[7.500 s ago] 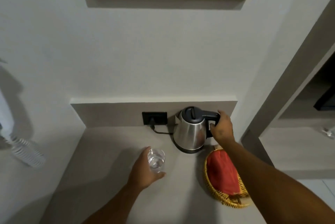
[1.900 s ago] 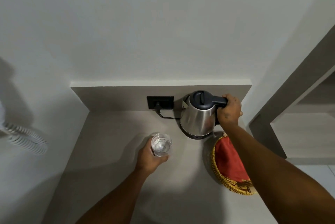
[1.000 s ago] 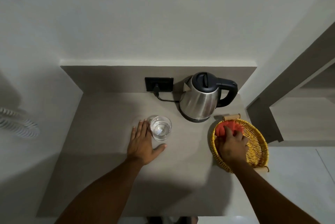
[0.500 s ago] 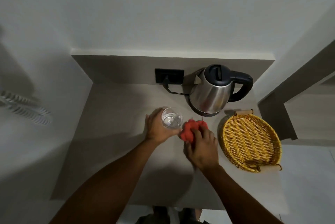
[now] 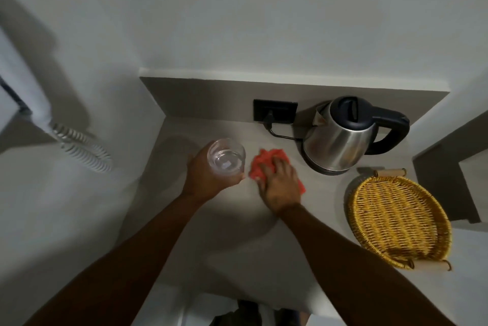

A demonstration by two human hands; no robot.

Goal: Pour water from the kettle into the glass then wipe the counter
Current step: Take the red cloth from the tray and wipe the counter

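Observation:
My left hand is wrapped around a clear glass with water in it, held just above the grey counter. My right hand presses flat on a crumpled red cloth on the counter, right beside the glass. The steel kettle with its black lid and handle stands upright on its base at the back right, its cord plugged into a black wall socket.
An empty yellow wicker basket with wooden handles sits at the counter's right end. A white coiled cord hangs on the left wall. The counter's front edge runs close to my body; walls close in the left and back.
My right hand has spread the red cloth flatter on the counter beside the glass. My left hand has lifted the glass a little to the left. The basket stays empty.

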